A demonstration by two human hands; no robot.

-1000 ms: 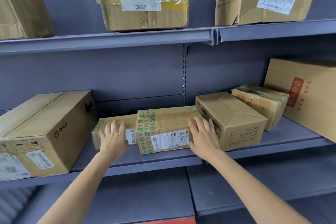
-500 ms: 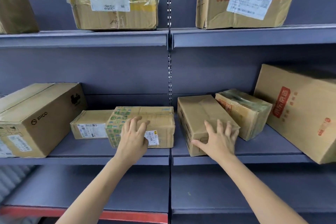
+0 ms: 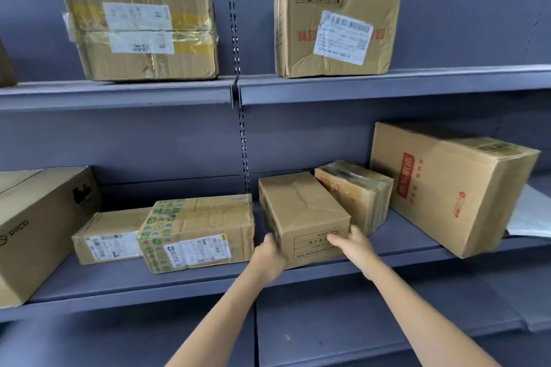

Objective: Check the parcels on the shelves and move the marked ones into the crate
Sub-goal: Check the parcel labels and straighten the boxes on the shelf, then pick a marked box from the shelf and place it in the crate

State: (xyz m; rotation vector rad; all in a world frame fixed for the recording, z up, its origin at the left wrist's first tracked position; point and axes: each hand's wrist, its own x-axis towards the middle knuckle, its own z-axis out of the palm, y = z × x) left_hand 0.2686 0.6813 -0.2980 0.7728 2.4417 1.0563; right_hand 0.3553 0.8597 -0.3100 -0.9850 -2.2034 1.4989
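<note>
A plain brown parcel (image 3: 301,211) with a printed table on its front stands on the middle shelf (image 3: 179,280), just right of the upright. My left hand (image 3: 269,256) grips its lower left corner and my right hand (image 3: 354,246) grips its lower right corner. Left of it lies a parcel with green-patterned tape (image 3: 196,232) and a white label. Further left sits a small flat parcel (image 3: 107,235). No crate is in view.
A taped parcel (image 3: 354,191) and a big red-printed box (image 3: 447,185) stand to the right, with a white bag (image 3: 530,217) beyond. A large PICO box (image 3: 38,223) is at the left. Two labelled boxes (image 3: 140,27) (image 3: 337,24) rest on the upper shelf (image 3: 387,83).
My left hand left the green-taped parcel and moved right to the plain parcel's left corner. My right hand slid down from its top to its right corner. The view shifted right.
</note>
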